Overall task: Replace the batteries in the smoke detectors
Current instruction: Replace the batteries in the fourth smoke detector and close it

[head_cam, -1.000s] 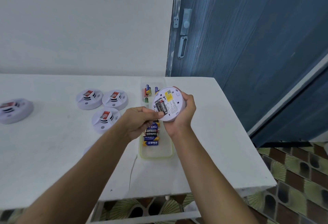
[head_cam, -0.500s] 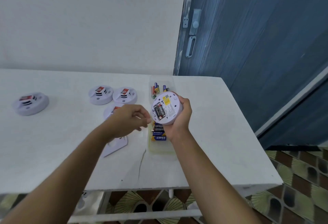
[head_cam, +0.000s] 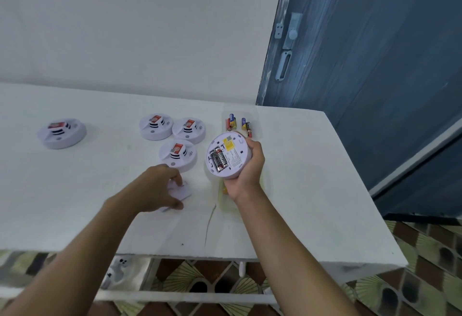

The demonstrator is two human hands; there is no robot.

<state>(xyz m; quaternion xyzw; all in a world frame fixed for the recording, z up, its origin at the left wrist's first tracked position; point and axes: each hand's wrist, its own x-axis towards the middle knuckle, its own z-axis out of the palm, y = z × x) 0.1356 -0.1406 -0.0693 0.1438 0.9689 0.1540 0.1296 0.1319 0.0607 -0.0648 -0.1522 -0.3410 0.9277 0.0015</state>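
Note:
My right hand [head_cam: 247, 173] grips a round white smoke detector [head_cam: 231, 155] held above the table, its back facing me. Two black batteries [head_cam: 219, 160] sit in its open compartment. My left hand [head_cam: 155, 190] is down on the table, its fingers curled round a flat white battery cover [head_cam: 180, 190]. A clear tray [head_cam: 257, 120] behind the held detector holds several loose batteries [head_cam: 238, 125]. A second clear tray [head_cam: 226, 204] lies under my right hand, mostly hidden.
Three white smoke detectors [head_cam: 178, 138] sit in a cluster left of the trays, and another [head_cam: 62, 133] lies at the far left. The white table [head_cam: 312, 190] ends at the right beside a blue door [head_cam: 375, 65]. Patterned floor tiles show below.
My left hand left the held detector and dropped to the table, onto the white cover. My right hand kept the detector. The view shifted left and downward.

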